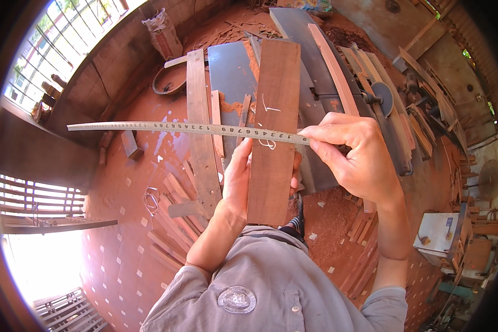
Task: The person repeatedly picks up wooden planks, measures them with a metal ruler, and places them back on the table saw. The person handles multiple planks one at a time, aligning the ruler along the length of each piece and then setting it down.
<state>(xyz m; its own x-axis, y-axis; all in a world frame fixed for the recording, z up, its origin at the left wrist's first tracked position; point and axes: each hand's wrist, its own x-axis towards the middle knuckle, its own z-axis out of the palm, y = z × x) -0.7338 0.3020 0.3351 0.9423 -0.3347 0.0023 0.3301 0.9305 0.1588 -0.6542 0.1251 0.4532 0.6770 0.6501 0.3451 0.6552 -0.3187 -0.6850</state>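
Note:
A brown wooden board (276, 88) stands lengthwise in front of me, with white chalk-like marks on its face. My left hand (239, 180) grips it from beneath, thumb along its left edge and fingertips showing at the right edge. Across the board's face lies a long, thin measuring ruler (171, 128), its far end sticking out well to the left. My right hand (346, 152) pinches the ruler's right end between thumb and fingers, just beyond the board's right edge.
Ahead is a grey machine table (227, 69) dusted with sawdust, planks (202, 110) resting on it. A round dark disc (382, 98) stands at its right. Wood strips (174, 210) lie on the left floor; a shallow pan (169, 82) and sack (162, 36) sit farther off. A white box-like unit (437, 232) stands right.

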